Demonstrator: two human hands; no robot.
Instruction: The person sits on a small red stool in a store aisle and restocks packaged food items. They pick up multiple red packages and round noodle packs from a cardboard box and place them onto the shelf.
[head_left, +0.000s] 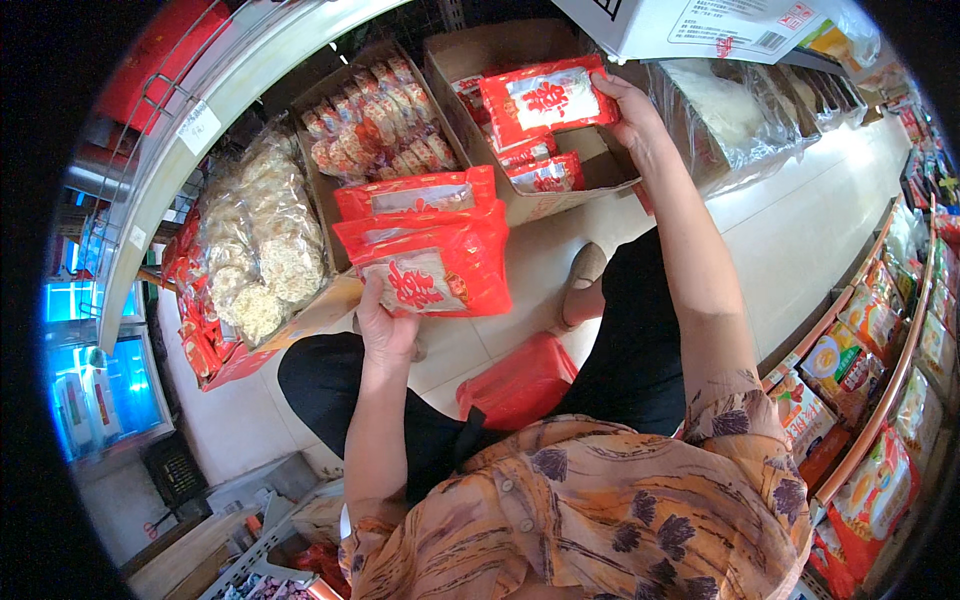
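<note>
My left hand (390, 322) grips a stack of several red plastic food packets (442, 255), each with a clear window over pale contents. The stack is held in front of the cartons, above the floor. In my right hand (630, 109) is one similar red packet (551, 101), pinched at its right end. It is over an open cardboard carton (532, 202), where more red packets (547, 174) lie on the left side. What the held packet covers in the carton is hidden.
Another carton holds small wrapped packs (375, 124). To its left are clear bags of dried noodle cakes (262, 217). A white printed box (712, 30) juts over the back right. A red plastic stool (517, 379) is beneath me. Shelves of packaged food (847, 360) line the right.
</note>
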